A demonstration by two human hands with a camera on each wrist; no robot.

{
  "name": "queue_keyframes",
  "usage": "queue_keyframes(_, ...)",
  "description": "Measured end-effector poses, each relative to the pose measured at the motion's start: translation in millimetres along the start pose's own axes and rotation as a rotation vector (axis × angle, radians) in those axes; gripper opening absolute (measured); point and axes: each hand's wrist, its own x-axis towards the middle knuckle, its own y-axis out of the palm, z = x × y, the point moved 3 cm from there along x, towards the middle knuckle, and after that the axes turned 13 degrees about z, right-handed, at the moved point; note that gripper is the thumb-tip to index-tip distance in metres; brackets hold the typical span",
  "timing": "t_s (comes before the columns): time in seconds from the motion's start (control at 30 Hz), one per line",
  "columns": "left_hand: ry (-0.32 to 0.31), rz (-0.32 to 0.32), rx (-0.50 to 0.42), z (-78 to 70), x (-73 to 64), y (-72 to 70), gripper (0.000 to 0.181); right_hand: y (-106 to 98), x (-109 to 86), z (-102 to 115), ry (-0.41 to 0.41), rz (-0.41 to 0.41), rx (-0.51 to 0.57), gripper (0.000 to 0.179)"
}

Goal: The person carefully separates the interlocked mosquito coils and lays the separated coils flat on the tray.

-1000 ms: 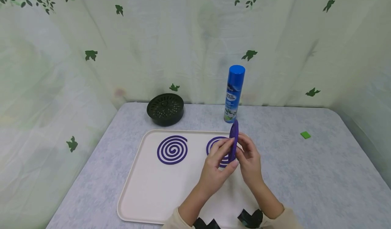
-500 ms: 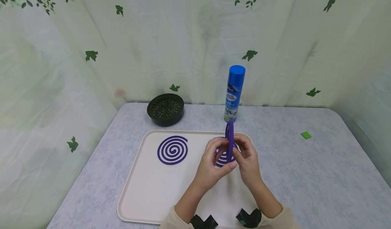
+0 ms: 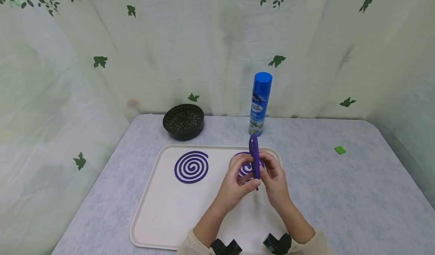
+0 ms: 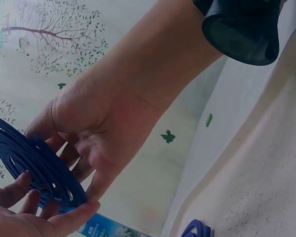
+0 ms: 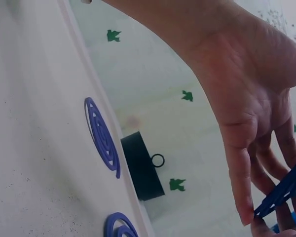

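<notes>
Both hands hold a purple mosquito coil [image 3: 255, 157] upright over the right half of the tray, edge-on in the head view. My left hand [image 3: 233, 183] pinches it from the left, thumb low and fingers near its middle. From the right, my right hand [image 3: 276, 181] grips it with thumb and fingers. In the left wrist view the coil [image 4: 37, 165] shows layered windings, with fingers of both hands around its edge. Flat on the tray lies another purple coil [image 3: 191, 167]. A further coil [image 3: 245, 169] lies behind the hands, partly hidden by them.
The white tray [image 3: 163, 217] lies on a grey-blue table [image 3: 340, 194]. Behind it stand a dark round tin with a slotted lid [image 3: 184, 122] and a blue spray can [image 3: 260, 104]. A small green square [image 3: 340, 150] lies at the right. A leaf-print curtain [image 3: 204, 39] surrounds the table.
The held coil has shifted slightly left and turned more edge-on. My left fingers have moved back toward its near side, and a small dark tip now shows below it. The tray's coils stay put.
</notes>
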Motion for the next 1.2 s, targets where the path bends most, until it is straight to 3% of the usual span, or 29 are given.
queue_keyframes(0.1,0.022,-0.008,-0.048,0.2,0.7,-1.2,0.063,0,-0.1,0,-0.007,0.030,-0.019,0.029)
queue_keyframes(0.23,0.042,-0.020,-0.042,-1.0,0.1,-3.8,0.065,-3,0.4,2,-0.030,0.082,-0.055,0.031)
queue_keyframes(0.47,0.027,0.035,-0.018,-2.7,-2.1,-7.3,0.065,-11,2.1,7,-0.102,0.140,-0.141,0.033)
queue_keyframes(0.63,0.029,0.066,-0.022,-3.7,-2.1,-8.9,0.070,-12,3.2,10,-0.145,0.167,-0.120,0.029)
queue_keyframes(0.8,0.023,0.071,-0.031,-3.1,-1.9,-9.0,0.073,-11,2.5,12,-0.119,0.187,-0.081,0.028)
queue_keyframes(1.0,-0.023,0.061,-0.039,-2.4,-1.8,-7.8,0.057,-12,0.9,14,-0.086,0.166,-0.094,0.027)
queue_keyframes(1.2,-0.024,0.046,-0.031,-3.2,-2.4,-8.4,0.043,-13,0.4,17,-0.132,0.157,-0.117,0.023)
